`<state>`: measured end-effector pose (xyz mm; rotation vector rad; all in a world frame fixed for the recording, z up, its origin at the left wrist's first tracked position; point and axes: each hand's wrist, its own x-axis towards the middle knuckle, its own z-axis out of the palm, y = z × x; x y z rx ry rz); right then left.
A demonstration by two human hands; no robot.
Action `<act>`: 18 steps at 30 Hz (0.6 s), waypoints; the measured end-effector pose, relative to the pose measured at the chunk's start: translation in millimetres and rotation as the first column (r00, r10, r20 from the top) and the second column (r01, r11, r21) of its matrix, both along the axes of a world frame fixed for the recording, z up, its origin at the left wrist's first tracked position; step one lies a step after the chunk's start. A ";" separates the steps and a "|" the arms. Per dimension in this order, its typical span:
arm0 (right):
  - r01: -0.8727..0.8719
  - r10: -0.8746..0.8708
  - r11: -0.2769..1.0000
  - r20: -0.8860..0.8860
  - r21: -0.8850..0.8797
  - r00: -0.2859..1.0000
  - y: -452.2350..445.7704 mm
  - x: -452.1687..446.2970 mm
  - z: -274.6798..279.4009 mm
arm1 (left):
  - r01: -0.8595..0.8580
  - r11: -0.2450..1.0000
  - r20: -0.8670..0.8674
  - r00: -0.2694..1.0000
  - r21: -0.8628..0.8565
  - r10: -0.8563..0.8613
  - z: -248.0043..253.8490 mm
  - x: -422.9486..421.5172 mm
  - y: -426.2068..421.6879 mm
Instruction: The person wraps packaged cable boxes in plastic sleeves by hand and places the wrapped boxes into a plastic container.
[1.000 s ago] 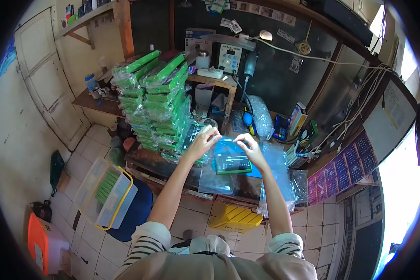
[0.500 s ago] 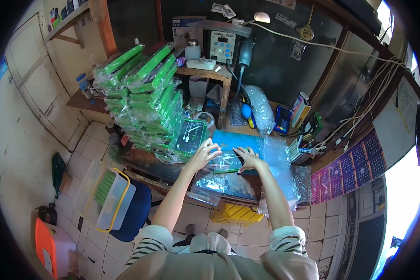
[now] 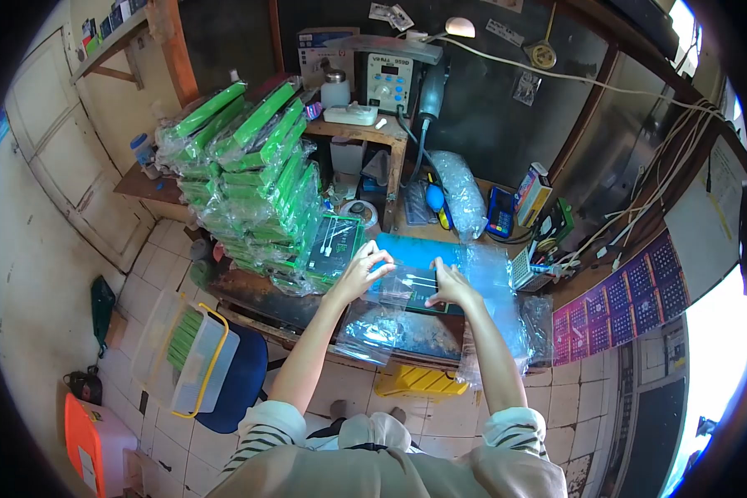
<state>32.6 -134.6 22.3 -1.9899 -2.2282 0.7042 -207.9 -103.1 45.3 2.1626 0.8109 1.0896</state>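
We work at a cluttered wooden worktop (image 3: pixel 307 309), both hands meeting over a flat black box (image 3: pixel 421 283) with white cables pictured on its face. The box lies in front of us between our hands, at the near edge of a blue mat (image 3: pixel 419 247), with clear plastic film (image 3: pixel 393 287) around its left end. Our left hand (image 3: pixel 363 272) is curled, thumb and forefinger drawn close together at the film; we cannot tell whether they pinch it. Our right hand (image 3: pixel 454 285) spans the box's right end, thumb and forefinger apart, and we cannot tell whether it grips the box or only rests on it.

To our left rises a tall stack of green boxes (image 3: pixel 266 178) in crinkled clear wrap, with a second black box (image 3: pixel 335 243) lying just beside it. More clear plastic sleeves (image 3: pixel 496 282) lie to the right of our right hand, and another sleeve (image 3: pixel 368 334) hangs over the worktop's front edge. Beyond the mat, we see bubble wrap (image 3: pixel 461 199), a blue bulb (image 3: pixel 435 197) and a blue meter (image 3: pixel 500 212). A yellow crate (image 3: pixel 421 380) stands on the tiled floor (image 3: pixel 340 378) below.
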 end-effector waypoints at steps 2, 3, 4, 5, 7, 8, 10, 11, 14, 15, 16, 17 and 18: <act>-0.031 0.033 0.997 -0.038 0.075 0.999 -1.0 7.2 -3.7 | 0.013 1.000 0.019 1.000 0.008 -0.014 1.3 0.6 -0.1; -0.064 0.075 0.986 -0.071 0.154 0.995 -2.5 9.4 -1.1 | 0.018 1.000 0.019 1.000 0.010 -0.019 2.7 1.3 -0.7; -0.088 0.106 0.981 -0.097 0.175 0.990 -4.4 13.1 2.7 | 0.016 1.000 0.006 1.000 0.007 -0.017 4.8 1.9 -0.8; -0.085 0.104 0.980 -0.094 0.180 0.990 -8.5 17.1 6.6 | 0.014 1.000 -0.008 1.000 0.006 -0.014 7.3 2.4 -0.8; 0.065 0.003 0.956 -0.232 0.285 0.973 -20.7 20.4 20.2 | 0.027 0.999 0.020 0.999 0.045 -0.028 15.9 4.4 -3.7; 0.147 -0.043 0.927 -0.291 0.344 0.956 -32.6 22.4 32.6 | 0.046 0.997 0.041 0.998 0.057 -0.048 20.0 5.3 -4.9; 0.370 -0.160 0.881 -0.550 0.295 0.819 -44.6 32.5 37.3 | 0.060 0.997 0.041 0.997 0.050 -0.062 31.4 6.3 -10.2; 0.485 -0.213 0.850 -0.706 0.207 0.675 -49.5 38.7 31.3 | 0.064 0.997 0.044 0.997 0.053 -0.066 35.8 7.3 -11.9; 0.569 -0.131 0.822 -0.974 -0.003 0.184 -66.3 33.6 45.4 | 0.101 0.993 0.073 0.992 0.065 -0.105 45.1 14.4 -15.4; 0.577 -0.097 0.809 -0.993 -0.115 -0.063 -74.8 19.9 61.8 | 0.116 0.989 0.060 0.991 0.090 -0.122 48.9 16.4 -16.8; 0.553 0.006 0.826 -0.979 -0.108 -0.202 -75.8 16.0 66.1 | 0.131 0.985 0.047 0.989 0.114 -0.137 52.4 18.1 -18.2; 0.522 0.039 0.842 -0.948 -0.138 -0.314 -75.9 16.6 67.7 | 0.138 0.984 0.046 0.989 0.115 -0.144 55.6 19.8 -20.0; 0.519 0.057 0.843 -0.936 -0.141 -0.347 -76.3 13.4 74.2 | 0.151 0.981 0.041 0.987 0.119 -0.157 58.0 21.4 -21.6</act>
